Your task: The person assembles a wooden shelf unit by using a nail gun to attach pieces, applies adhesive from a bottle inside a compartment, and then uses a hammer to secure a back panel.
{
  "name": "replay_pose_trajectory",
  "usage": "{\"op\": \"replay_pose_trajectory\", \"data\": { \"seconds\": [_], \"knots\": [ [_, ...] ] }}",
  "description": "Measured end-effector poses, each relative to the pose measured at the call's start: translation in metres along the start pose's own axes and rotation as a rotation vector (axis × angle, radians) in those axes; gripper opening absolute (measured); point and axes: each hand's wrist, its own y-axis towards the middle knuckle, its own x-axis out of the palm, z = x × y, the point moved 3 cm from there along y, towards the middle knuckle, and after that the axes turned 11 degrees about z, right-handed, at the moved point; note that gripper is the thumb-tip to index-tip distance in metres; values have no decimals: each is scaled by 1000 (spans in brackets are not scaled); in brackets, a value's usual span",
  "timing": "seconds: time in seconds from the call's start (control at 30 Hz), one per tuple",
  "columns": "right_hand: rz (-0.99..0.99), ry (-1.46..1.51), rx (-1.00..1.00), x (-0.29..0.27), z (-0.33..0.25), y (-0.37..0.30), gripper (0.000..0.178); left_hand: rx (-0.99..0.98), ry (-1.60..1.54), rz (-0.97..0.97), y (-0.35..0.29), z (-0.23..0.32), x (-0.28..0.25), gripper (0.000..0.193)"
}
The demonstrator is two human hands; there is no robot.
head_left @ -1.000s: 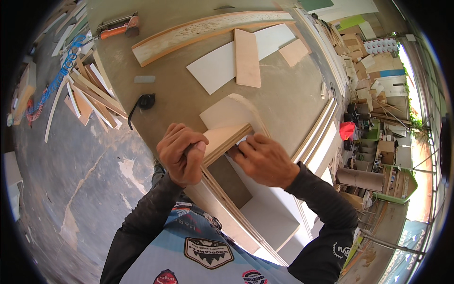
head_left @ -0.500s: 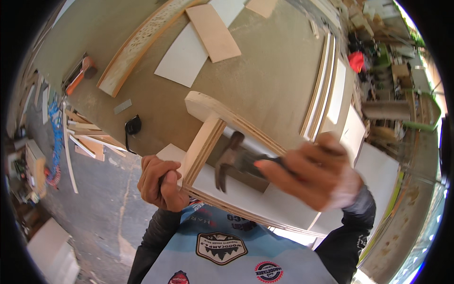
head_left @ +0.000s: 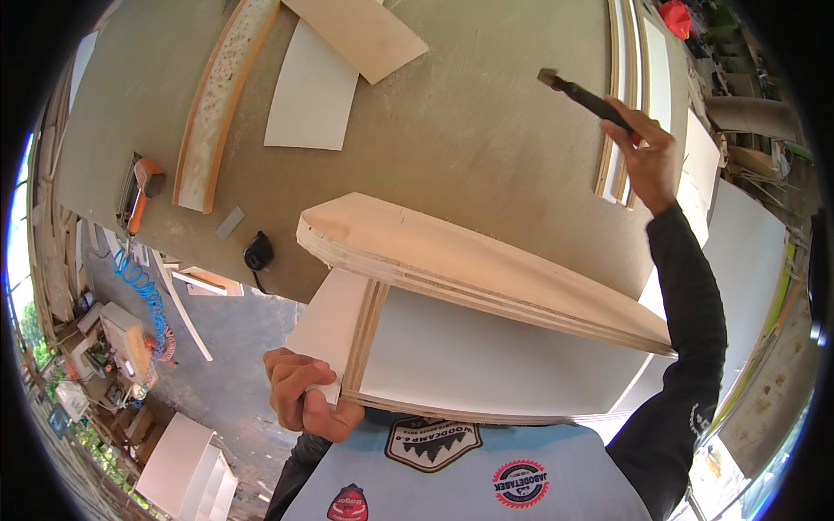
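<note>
A wooden frame (head_left: 486,260) of plywood pieces leans close against my body, its long rounded-end side turned up and its inner faces white. At the left end of the frame, my left hand (head_left: 304,395) has its fingers closed round the short cross piece (head_left: 334,317). Out to the far right, my right hand (head_left: 643,156) grips a hammer (head_left: 591,100) by its dark handle. The hammer's head points to the far left, above the table and apart from the frame.
On the table (head_left: 469,139) lie a tape measure (head_left: 258,252), a small metal plate (head_left: 229,223), an orange and black nail gun (head_left: 142,191) with a blue coiled hose (head_left: 139,278), a curved wooden piece (head_left: 208,122), flat panels (head_left: 313,95) and long white-faced strips (head_left: 621,87).
My right hand has carried the hammer from the frame's opening outward to the far right. The frame has tilted, so the long side's broad face shows. My left hand keeps its hold.
</note>
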Motion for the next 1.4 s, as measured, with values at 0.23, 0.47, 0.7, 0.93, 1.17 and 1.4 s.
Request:
{"op": "replay_pose_trajectory", "data": {
  "seconds": [0.23, 0.47, 0.7, 0.93, 1.17, 1.4],
  "knots": [
    [-28, -172, -231, 79, 36, -49, 37, 104, 38, -13, -3, -2, -4, 28],
    [-234, -6, 12, 101, 37, -95, 42, -107, 99, -117, 7, 6, 0, 29],
    [-592, -367, -308, 90, 47, -100, 31, -97, 100, -102, 5, 6, 1, 30],
    [-692, -229, -239, -10, -57, -51, 24, -107, 33, -169, -2, 0, -9, 29],
    [-384, -25, -50, -52, -89, -44, 5, -260, 28, -204, 15, 11, 1, 11],
    [-982, 320, 305, -39, -33, -94, 91, -197, -12, -208, 11, 8, -6, 19]
  ]
}}
